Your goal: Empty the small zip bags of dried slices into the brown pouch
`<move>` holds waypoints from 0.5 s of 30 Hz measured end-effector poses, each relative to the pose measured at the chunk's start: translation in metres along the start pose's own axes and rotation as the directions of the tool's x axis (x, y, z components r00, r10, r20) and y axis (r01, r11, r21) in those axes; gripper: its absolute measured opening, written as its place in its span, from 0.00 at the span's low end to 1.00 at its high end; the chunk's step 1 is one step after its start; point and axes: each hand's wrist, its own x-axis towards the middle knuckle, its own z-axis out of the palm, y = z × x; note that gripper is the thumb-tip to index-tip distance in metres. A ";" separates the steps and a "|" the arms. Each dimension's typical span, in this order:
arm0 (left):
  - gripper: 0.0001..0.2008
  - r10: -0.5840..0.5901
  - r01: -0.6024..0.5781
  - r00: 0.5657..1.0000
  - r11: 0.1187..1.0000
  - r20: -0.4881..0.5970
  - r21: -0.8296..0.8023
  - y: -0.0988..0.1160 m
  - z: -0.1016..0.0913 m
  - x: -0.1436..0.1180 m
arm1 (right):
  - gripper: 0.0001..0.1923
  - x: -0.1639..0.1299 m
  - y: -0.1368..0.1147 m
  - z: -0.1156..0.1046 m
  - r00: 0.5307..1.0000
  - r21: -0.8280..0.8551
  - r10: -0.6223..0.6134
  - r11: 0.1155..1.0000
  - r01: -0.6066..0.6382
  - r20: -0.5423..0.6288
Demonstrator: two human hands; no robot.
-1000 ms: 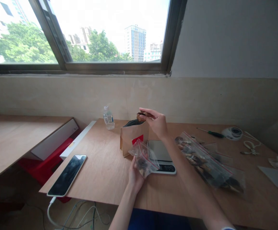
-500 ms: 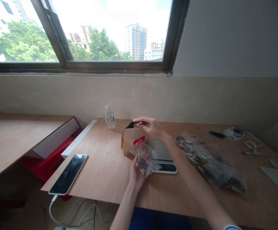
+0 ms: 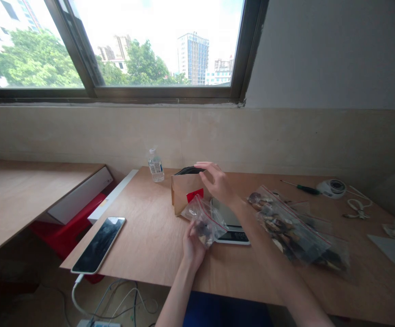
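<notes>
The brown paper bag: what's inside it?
Only a dark lining or contents shows at the brown paper bag's open mouth; its walls and the right hand hide the rest.

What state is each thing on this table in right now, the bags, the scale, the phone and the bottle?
Paper bag: upright, top open.
Small zip bag: held by left hand, dark pieces inside.
Right hand: open, empty, at the paper bag's mouth.
Large zip bag: lying flat, filled.
Scale: pan bare.
Phone: screen dark, cable attached.
Bottle: upright, capped.

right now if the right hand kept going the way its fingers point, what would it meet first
Probably the open top of the brown paper bag: the right hand hovers beside it, fingers stretched left over its rim. Depth is unclear, so it may pass just above.
</notes>
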 end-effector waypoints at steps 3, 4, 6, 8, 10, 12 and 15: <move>0.11 0.041 -0.040 0.999 0.998 0.016 -0.050 0.000 -0.008 0.001 | 0.12 -0.018 -0.002 -0.011 0.978 0.013 0.207 0.978 -0.208 0.033; 0.11 0.049 -0.047 0.998 0.997 0.031 -0.069 0.000 -0.011 0.001 | 0.13 -0.025 0.000 -0.014 0.953 0.006 0.284 0.958 -0.286 0.108; 0.14 0.038 -0.033 0.997 0.997 0.066 -0.075 -0.001 -0.014 0.002 | 0.14 -0.041 0.008 -0.017 0.876 -0.031 0.380 0.921 -0.389 0.298; 0.17 0.001 0.002 0.995 0.999 0.099 -0.037 -0.002 -0.014 0.002 | 0.14 -0.055 0.018 -0.017 0.795 -0.063 0.390 0.910 -0.409 0.465; 0.19 -0.031 0.031 0.991 1.000 0.132 0.003 -0.002 -0.011 0.000 | 0.12 -0.065 0.025 -0.014 0.731 -0.050 0.352 0.915 -0.401 0.584; 0.22 -0.045 0.043 0.986 0.999 0.158 0.017 -0.002 -0.008 -0.001 | 0.11 -0.071 0.029 -0.009 0.680 0.023 0.292 0.911 -0.413 0.672; 0.24 -0.037 0.036 0.983 0.999 0.179 0.009 -0.002 -0.005 -0.003 | 0.12 -0.076 0.031 -0.004 0.625 0.100 0.254 0.876 -0.473 0.738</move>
